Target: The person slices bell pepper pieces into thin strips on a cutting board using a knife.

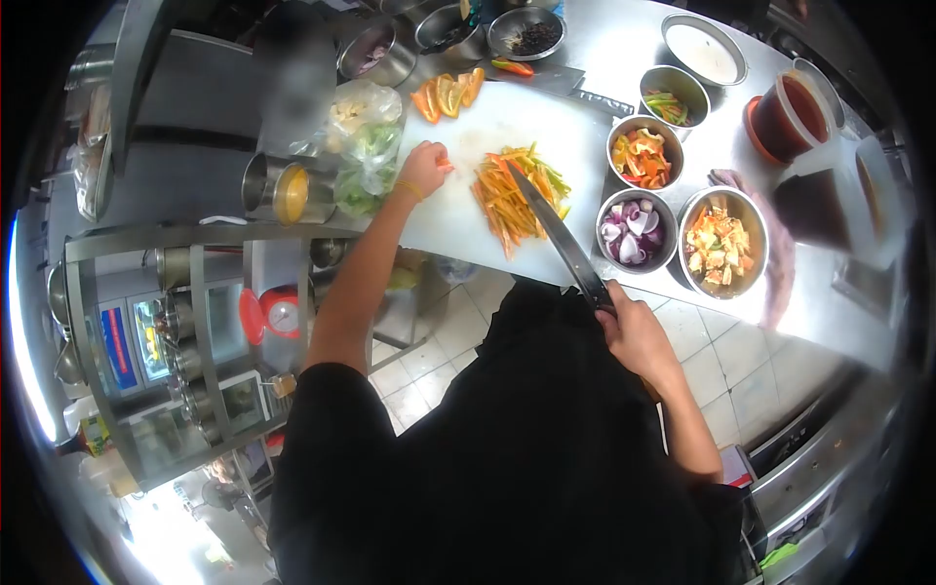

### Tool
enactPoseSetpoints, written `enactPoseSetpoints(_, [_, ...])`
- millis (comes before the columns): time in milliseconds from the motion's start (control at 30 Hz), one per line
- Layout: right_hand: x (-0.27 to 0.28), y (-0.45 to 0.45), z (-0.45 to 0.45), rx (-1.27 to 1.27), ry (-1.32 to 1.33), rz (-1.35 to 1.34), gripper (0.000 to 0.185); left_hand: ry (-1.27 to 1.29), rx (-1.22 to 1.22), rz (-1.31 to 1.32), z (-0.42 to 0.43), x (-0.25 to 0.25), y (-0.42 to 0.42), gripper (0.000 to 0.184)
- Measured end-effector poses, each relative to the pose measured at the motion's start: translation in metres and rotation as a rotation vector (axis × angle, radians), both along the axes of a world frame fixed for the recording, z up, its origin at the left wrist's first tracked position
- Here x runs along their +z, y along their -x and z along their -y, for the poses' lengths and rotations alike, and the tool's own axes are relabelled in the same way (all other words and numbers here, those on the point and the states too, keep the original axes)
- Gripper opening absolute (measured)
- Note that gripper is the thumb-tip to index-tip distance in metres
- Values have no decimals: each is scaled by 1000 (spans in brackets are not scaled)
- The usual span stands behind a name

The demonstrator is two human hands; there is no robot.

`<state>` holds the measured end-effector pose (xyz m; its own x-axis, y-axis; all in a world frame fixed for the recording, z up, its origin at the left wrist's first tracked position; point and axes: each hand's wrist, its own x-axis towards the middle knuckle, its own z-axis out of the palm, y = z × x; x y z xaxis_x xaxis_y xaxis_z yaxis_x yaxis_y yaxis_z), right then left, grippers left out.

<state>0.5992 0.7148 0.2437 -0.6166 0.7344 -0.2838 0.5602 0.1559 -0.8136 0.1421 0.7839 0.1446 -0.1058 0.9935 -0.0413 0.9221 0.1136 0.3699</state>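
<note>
My right hand [636, 333] is wrapped round the handle of a long kitchen knife [552, 230]. The blade points away from me, its tip over a pile of orange and green bell pepper strips [509, 203]. Left of the pile, my left hand [425, 170] rests at the white cutting board [585, 146] with its fingers pinched together. A small orange bit of bell pepper [445, 165] shows at the fingertips; the rest of it is hidden. Larger bell pepper pieces [448, 95] lie at the board's far left corner.
Metal bowls at the right hold purple onion pieces [632, 232], pepper pieces [643, 158], mixed cut vegetables [720, 250] and green strips [667, 107]. Plastic bags of vegetables [367, 146] stand left of the board. Another blade [546, 76] and several bowls lie behind it. A red-brown tub [792, 112] stands right.
</note>
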Motion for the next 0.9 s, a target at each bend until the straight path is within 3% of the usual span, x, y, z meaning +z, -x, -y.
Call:
enactPoseSetpoints(133, [2, 3, 4, 24, 3, 20, 33, 39, 47, 36, -8, -1, 5, 25])
enactPoseSetpoints(333, [-4, -8, 19, 13, -34, 7, 24, 316, 52, 202, -20, -2, 30, 22])
enactPoseSetpoints(400, [-7, -11, 21, -7, -43, 15, 24, 436, 145, 533, -32, 13, 19, 16])
enactPoseSetpoints(433, [-7, -12, 23, 14, -49, 18, 23, 447, 119, 531, -49, 25, 0, 16])
enactPoseSetpoints(500, [-5, -12, 24, 31, -23, 51, 23, 290, -25, 744, -74, 64, -56, 16])
enactPoseSetpoints(600, [-6, -7, 22, 63, -68, 31, 23, 238, -313, 607, -112, 99, -153, 21])
enactPoseSetpoints(733, [-1, 4, 22, 24, -118, 127, 22, 410, -312, 490, -132, 95, -243, 23])
enactPoseSetpoints(800, [2, 12, 22, 22, -131, 195, 22, -190, -634, -79, -127, 90, -249, 41])
enactPoseSetpoints(833, [2, 16, 21, -43, -181, 180, 26, -172, -624, -72, -116, 108, -248, 41])
enactPoseSetpoints(900, [0, 24, 19, -99, -219, 162, 31, 296, -631, 121, -85, 172, -239, 44])
